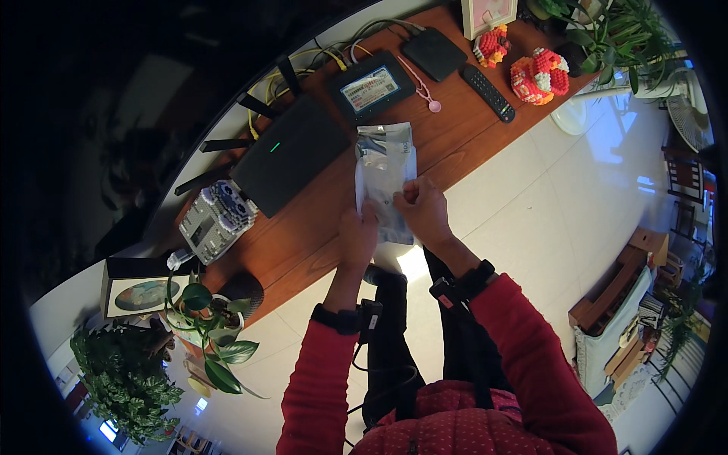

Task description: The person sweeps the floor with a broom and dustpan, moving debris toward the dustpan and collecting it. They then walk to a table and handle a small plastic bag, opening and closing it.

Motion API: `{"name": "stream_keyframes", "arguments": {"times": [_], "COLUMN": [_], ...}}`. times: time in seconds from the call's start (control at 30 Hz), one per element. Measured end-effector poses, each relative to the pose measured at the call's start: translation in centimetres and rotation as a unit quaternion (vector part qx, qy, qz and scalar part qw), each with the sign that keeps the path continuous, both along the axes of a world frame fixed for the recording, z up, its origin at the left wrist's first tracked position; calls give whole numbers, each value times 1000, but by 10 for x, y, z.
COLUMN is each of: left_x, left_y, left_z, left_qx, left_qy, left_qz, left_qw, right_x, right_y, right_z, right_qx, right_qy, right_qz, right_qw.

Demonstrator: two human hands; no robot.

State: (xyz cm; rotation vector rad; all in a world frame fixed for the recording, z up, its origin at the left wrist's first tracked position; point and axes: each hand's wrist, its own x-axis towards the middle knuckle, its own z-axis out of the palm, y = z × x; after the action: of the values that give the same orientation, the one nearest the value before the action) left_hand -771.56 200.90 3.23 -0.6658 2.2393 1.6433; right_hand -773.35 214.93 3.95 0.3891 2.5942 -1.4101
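Note:
Both hands hold a translucent plastic pouch [387, 165], silvery near its top and bearing some writing. It extends over the front edge of a wooden cabinet top [301, 227]. My left hand [358, 236] grips the pouch's left side low down, thumb on the front. With thumb and bent fingers, my right hand [424, 207] pinches its right side, a little higher. What the pouch contains cannot be made out. Beyond it lie a black box with a label [369, 88] and a pink spoon-like item [434, 106]. A black router [290, 153] with several antennas stands to the left.
A remote control [488, 94], a black set-top box [435, 54] and red block figures [539, 77] are at the upper right. A grey block model [216, 222] and potted plant [227, 313] stand lower left. Yellow cables [267, 94] run behind the router. A fan [679, 94] stands right.

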Motion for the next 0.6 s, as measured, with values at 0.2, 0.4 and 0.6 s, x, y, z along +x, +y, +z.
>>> {"name": "stream_keyframes", "arguments": {"times": [0.2,0.4,0.6], "left_x": [-2,-6,-7], "left_y": [-4,-6,-1], "left_z": [5,5,12], "left_qx": [-32,89,131], "left_qy": [33,-57,-45], "left_qz": [-33,24,61], "left_qw": [998,994,988], "right_x": [0,2,3], "right_y": [-8,3,11], "right_z": [1,-7,-11], "right_qx": [44,15,-119], "right_qy": [9,28,-50], "right_qz": [13,7,-21], "right_qw": [999,999,991]}}
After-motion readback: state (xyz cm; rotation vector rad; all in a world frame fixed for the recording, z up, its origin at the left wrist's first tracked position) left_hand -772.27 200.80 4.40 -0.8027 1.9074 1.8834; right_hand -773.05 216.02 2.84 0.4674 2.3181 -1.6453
